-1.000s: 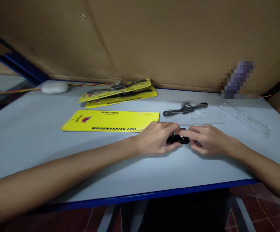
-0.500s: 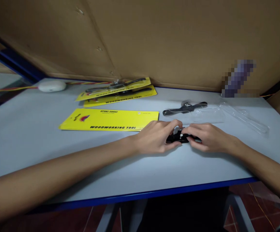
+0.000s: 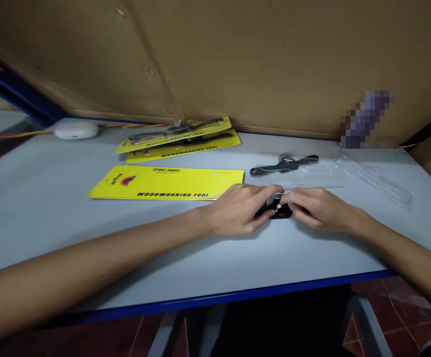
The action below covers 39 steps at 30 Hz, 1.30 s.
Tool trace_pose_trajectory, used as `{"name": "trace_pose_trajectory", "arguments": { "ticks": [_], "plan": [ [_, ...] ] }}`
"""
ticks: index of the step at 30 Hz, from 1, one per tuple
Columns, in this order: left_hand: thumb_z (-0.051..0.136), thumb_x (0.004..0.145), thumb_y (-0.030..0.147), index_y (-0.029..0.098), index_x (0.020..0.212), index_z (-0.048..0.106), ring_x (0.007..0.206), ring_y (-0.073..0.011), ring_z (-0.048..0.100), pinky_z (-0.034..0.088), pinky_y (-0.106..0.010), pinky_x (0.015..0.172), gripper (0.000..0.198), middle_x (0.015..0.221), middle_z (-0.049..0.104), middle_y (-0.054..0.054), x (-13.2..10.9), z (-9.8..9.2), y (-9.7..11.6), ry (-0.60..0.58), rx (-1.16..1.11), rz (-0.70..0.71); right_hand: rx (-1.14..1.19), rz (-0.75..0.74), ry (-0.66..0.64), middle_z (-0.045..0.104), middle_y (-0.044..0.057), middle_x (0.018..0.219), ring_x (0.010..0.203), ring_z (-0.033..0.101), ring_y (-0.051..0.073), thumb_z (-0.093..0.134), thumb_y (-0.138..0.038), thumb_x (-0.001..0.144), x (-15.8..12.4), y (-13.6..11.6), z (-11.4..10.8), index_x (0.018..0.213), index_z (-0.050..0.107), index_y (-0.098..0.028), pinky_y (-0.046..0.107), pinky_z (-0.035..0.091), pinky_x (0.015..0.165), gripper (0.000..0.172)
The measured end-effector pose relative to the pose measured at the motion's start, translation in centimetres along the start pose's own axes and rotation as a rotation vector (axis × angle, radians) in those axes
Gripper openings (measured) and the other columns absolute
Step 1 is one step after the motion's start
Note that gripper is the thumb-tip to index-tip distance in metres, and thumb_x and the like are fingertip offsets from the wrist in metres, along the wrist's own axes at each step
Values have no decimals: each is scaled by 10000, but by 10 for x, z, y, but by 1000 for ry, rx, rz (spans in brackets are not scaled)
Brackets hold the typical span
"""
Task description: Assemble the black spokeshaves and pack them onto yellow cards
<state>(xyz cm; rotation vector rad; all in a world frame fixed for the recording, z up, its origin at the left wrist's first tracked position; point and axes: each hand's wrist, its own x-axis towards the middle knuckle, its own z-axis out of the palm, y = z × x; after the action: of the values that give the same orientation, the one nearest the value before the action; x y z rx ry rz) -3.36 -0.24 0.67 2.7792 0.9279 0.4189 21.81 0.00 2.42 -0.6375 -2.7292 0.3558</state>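
Observation:
A black spokeshave point(image 3: 282, 214) lies on the table between my two hands, its handles mostly covered by my fingers. My left hand point(image 3: 239, 210) grips its left side, thumb at the near edge and index finger arched over the far side. My right hand point(image 3: 315, 209) closes on its right part, fingertips at the small bright screw point(image 3: 278, 206) in the middle. Just behind them, a second dark spokeshave point(image 3: 284, 166) rests with a clear plastic blister point(image 3: 321, 174). Left of my hands lies a yellow spoke shave card point(image 3: 166, 183).
Two packaged spokeshaves on yellow cards point(image 3: 181, 144) overlap at the back. A white plastic device point(image 3: 76, 130) with a twisted red-yellow cord sits back left. Another clear blister point(image 3: 377, 181) lies at right. A cardboard wall point(image 3: 256, 64) closes off the table's rear; a blurred purple item point(image 3: 366, 119) stands there.
My left thumb has drawn in toward the spokeshave's middle, and its index finger has stretched further right. My right fingers have shifted slightly around the screw. The view has moved a little.

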Motion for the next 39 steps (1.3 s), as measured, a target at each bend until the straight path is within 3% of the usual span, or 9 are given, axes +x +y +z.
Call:
{"name": "trace_pose_trajectory", "arguments": {
  "ticks": [12,16,19,22,26,30,33,36,39],
  "plan": [
    [481,946,444,181,1315,567,743,-225,686,457,-321,597,461,878,735,-41,2,0,2,-19,-40,-51,-177,42,13,695,64,857,689,559,152,449,-277,1063,4,-8,9,1029,666,-151,291,379,620,252],
    [481,930,424,165,1252,596,726,-224,669,467,-329,605,429,865,719,-50,3,-2,2,-20,-44,-51,-337,74,94,672,71,820,662,528,154,418,-217,1034,11,-18,24,893,681,-151,312,317,592,305],
    [477,934,428,159,1205,609,717,-222,654,468,-334,606,404,853,703,-55,3,-1,0,-20,-41,-29,-258,130,139,641,58,772,646,502,152,436,-210,1004,14,-21,24,839,669,-151,313,337,601,292],
    [507,939,462,164,1209,615,717,-224,654,457,-331,599,415,832,689,-42,3,0,-1,-23,-56,-22,-154,79,83,643,62,845,681,511,153,466,-217,987,10,-18,12,987,687,-139,300,378,620,234],
    [541,935,445,182,1257,610,728,-215,663,449,-312,606,422,816,685,-24,3,-1,-2,-22,-81,-33,-247,-21,0,660,69,952,733,546,154,421,-225,1071,4,-10,-1,1173,683,-173,288,343,593,286],
    [544,929,456,175,1179,632,688,-205,643,440,-307,593,386,802,685,-28,4,-3,-2,-23,-81,-45,-411,-21,24,655,74,874,671,517,152,414,-282,1099,8,-7,11,964,690,-145,313,261,547,337],
    [533,931,451,165,1147,632,700,-207,645,451,-310,598,371,823,695,-36,5,-2,-1,-5,-76,-54,-482,24,51,646,72,807,615,478,152,374,-211,1080,14,-12,25,905,673,-136,334,218,536,354],
    [526,935,432,157,1159,629,706,-205,647,453,-307,601,369,831,698,-38,4,0,-2,23,-66,-49,-424,135,59,657,76,804,610,474,153,364,-214,1069,17,-16,27,918,664,-133,327,231,543,346],
    [536,934,440,159,1120,644,665,-195,626,434,-303,583,354,789,678,-29,4,0,-3,32,-70,-43,-110,167,28,680,58,839,665,524,152,435,-261,1059,15,-12,13,987,654,-147,297,351,608,257]
  ]
}}
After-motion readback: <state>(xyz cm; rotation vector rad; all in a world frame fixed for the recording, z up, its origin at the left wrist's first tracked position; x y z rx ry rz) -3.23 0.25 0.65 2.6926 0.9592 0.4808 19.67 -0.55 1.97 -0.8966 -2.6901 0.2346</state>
